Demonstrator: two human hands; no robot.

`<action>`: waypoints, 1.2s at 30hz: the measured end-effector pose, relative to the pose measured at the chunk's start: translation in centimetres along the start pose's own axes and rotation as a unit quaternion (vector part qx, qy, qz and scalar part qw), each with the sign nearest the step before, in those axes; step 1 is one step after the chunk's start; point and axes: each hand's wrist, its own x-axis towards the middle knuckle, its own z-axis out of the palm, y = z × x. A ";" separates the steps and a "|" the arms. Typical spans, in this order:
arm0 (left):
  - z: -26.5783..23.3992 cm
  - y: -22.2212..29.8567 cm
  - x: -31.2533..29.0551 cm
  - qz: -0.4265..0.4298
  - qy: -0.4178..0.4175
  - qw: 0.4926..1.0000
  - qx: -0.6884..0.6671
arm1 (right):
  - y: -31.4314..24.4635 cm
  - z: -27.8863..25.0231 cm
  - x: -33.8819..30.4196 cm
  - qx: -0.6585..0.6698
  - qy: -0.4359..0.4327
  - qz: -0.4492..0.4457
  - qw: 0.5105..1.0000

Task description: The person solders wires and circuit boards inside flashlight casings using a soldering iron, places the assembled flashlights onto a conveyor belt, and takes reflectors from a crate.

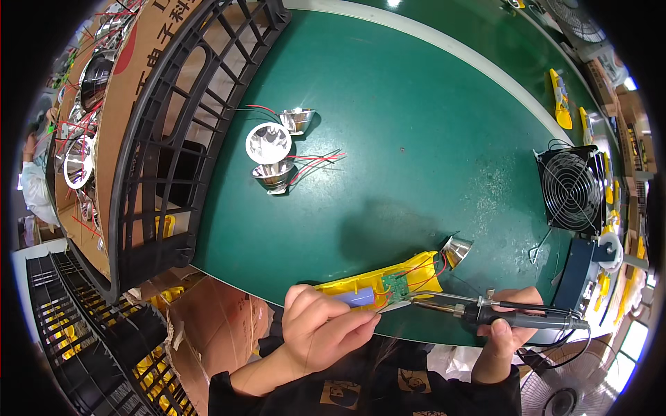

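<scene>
Right fingers (501, 328) closed round soldering iron (544, 319); left fingers (352, 326) pinched together, hold unclear, nearer green board (396, 283), left along iron's axis.

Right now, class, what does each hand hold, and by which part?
The right hand holds a soldering iron by its handle. The left hand is at the yellow casing; its exact hold is unclear.

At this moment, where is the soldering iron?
In the head view, the soldering iron is at lower right, in the right hand, its tip pointing left toward the green board in the yellow shell.
</scene>
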 end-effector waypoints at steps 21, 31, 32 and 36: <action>0.1 0.1 0.0 0.005 0.009 1.000 0.013 | 0.1 0.1 -0.3 -0.006 0.015 -0.015 1.000; 0.1 0.1 0.0 0.005 0.000 1.000 0.004 | -0.1 0.1 -0.1 0.002 0.021 -0.023 1.000; 0.1 0.2 0.1 0.004 -0.007 1.000 0.006 | -0.1 0.1 -0.1 -0.006 0.018 -0.018 1.000; 0.4 -0.1 -0.3 0.016 0.015 1.000 0.008 | 0.1 0.1 -0.2 -0.002 0.018 -0.023 1.000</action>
